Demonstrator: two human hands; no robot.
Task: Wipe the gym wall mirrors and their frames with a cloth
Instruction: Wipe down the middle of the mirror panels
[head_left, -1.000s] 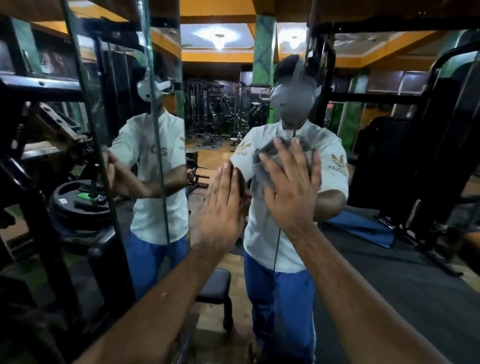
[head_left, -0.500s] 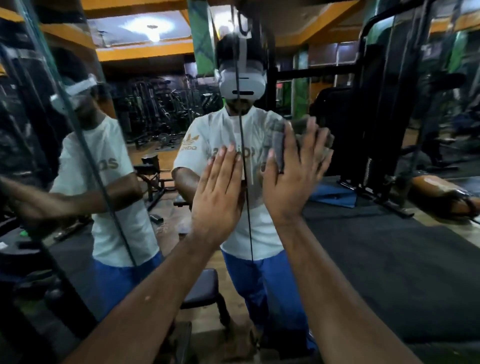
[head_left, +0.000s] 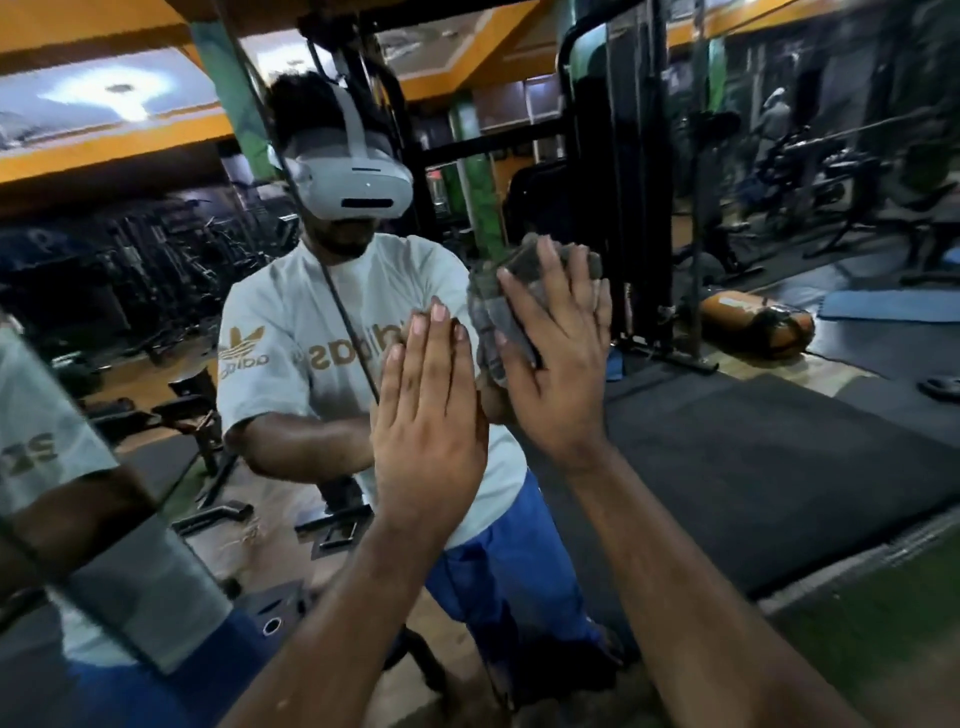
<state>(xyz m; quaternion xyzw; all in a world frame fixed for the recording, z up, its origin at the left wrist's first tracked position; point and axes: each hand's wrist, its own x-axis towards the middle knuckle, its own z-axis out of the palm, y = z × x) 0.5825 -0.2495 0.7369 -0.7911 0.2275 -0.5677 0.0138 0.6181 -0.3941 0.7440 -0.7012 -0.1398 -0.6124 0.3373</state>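
Two hands are raised against the wall mirror (head_left: 779, 441). A grey cloth (head_left: 498, 312) is pressed flat to the glass under the right hand (head_left: 558, 358), fingers spread for wiping; just left of the cloth, the left hand (head_left: 426, 421), fingers straight together, is laid on the glass, seemingly for support.

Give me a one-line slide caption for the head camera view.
Right hand presses a grey cloth flat against the gym wall mirror while the open left hand rests on the glass beside it.
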